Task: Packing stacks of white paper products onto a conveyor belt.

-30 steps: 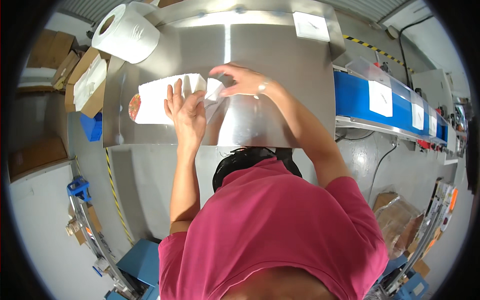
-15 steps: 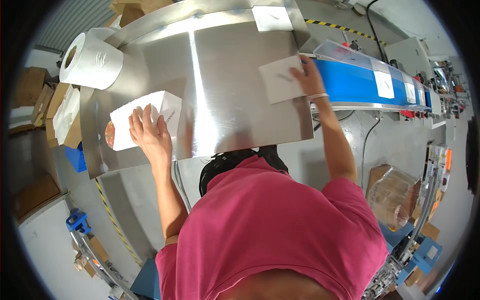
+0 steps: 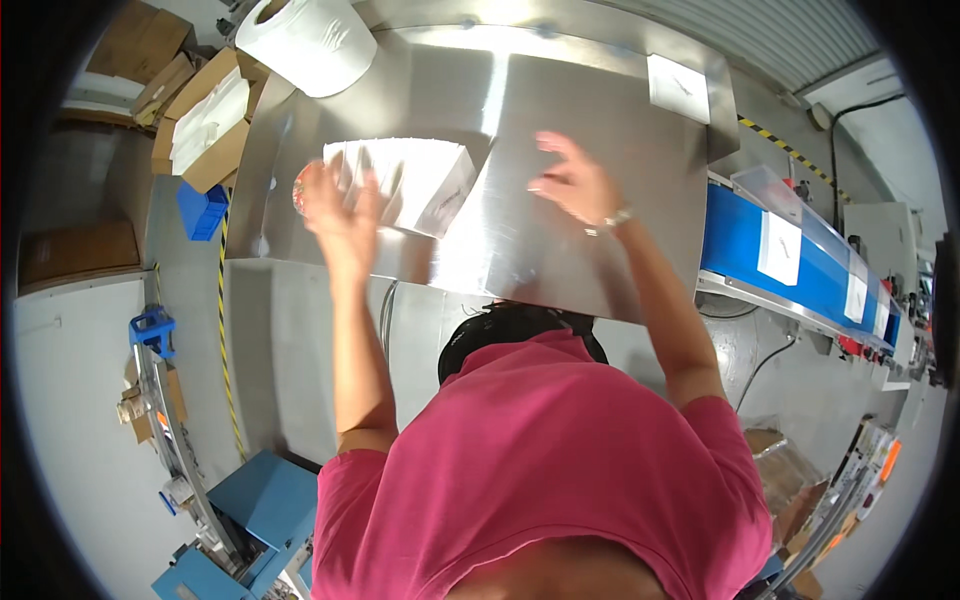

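Observation:
A row of white flat packets or cards [image 3: 405, 180] stands packed together on the steel table [image 3: 590, 255], the end one showing a small dark mark. At its left end my left hand [image 3: 340, 210] rests against the packets, thumb and fingers apart, slightly blurred. Partly behind that hand is a red, patterned round thing [image 3: 299, 190]. My right hand [image 3: 582, 188] hovers over the table to the right of the row, fingers curved and apart, holding nothing. A white square packet [image 3: 780, 248] lies on the near end of the blue conveyor belt [image 3: 730, 225].
A large white roll [image 3: 325, 55] stands at the back left, beside an open cardboard box [image 3: 245, 120] and a blue bin [image 3: 202, 210]. One white square [image 3: 680, 88] lies at the table's far right corner. Further packets [image 3: 857, 297] sit along the belt; a clear guard [image 3: 768, 195] edges it.
My right hand has let go of a white packet, which now lies on the belt, and has come left over the table. My left hand has shifted to the row's left end. The view has turned.

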A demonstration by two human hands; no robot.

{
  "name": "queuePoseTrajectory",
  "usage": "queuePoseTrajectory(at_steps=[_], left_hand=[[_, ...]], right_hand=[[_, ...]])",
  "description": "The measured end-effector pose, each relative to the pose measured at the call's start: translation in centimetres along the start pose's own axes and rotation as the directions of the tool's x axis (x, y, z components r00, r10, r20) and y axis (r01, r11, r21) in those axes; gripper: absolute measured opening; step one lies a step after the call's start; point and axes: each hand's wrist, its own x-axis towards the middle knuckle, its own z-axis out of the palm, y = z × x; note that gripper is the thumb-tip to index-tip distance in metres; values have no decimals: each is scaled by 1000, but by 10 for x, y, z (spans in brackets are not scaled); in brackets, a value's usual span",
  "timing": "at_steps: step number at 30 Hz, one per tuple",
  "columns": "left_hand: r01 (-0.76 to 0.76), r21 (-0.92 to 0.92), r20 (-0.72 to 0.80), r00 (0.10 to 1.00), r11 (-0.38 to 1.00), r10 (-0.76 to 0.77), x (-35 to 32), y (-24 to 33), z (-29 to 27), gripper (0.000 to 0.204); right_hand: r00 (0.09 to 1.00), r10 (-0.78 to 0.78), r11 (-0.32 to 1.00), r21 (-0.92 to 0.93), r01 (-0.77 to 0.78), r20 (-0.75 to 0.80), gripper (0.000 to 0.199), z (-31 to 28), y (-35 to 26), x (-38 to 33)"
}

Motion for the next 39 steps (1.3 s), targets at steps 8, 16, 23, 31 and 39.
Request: queuePoseTrajectory(at_steps=[8, 16, 23, 31, 39], left_hand=[[627, -638, 478, 778, 448, -408, 47, -131, 3, 32], [648, -637, 565, 761, 418, -319, -13, -16, 40, 30], [153, -227, 97, 986, 962, -134, -80, 119, 64, 56], [-273, -43, 255, 927, 961, 275, -168, 243, 94, 54], [-281, -47, 162, 945, 959, 285, -178, 240, 107, 33]], right_hand=[[984, -14, 995, 100, -4, 176, 73, 70, -34, 54], [990, 47, 999, -33, -43, 133, 69, -7, -11, -32], [1000, 19, 999, 32, -19, 1, 69, -77, 15, -126], [999, 42, 990, 130, -46, 29, 54, -105, 25, -142], [998, -56, 988, 146, 50, 36, 52, -118, 36, -145]])
